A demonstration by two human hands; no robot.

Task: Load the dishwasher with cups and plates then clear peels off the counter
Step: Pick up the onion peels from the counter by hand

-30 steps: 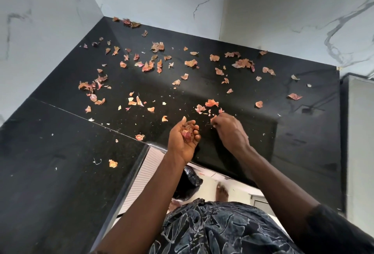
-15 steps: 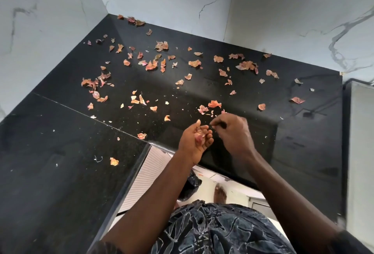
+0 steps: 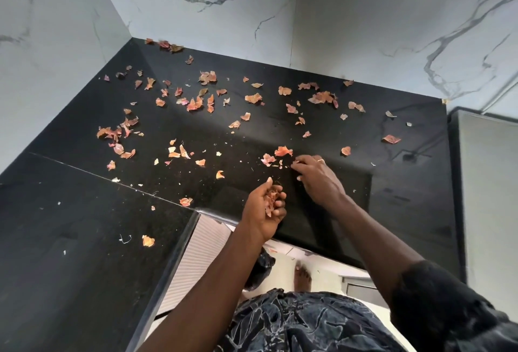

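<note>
Several orange-pink onion peels (image 3: pixel 196 103) lie scattered over the black counter (image 3: pixel 322 127), thickest toward the back corner. My left hand (image 3: pixel 265 210) is cupped palm-up above the counter's front edge and holds a small heap of gathered peels (image 3: pixel 271 200). My right hand (image 3: pixel 316 176) reaches forward onto the counter, fingertips down at tiny peel bits beside two larger peels (image 3: pixel 283 152). Whether its fingertips pinch a bit I cannot tell. No cups, plates or dishwasher are in view.
White marble walls (image 3: pixel 224 1) close the counter at the back and left. A second black slab (image 3: pixel 70 239) runs along the left with a few stray peels. A grey appliance top (image 3: pixel 487 183) borders the right. Below the edge are a black bag (image 3: pixel 260 267) and my foot.
My right hand has left the cupped left hand and reached forward again to the peel bits on the counter. The left hand stayed cupped, shifting slightly left.
</note>
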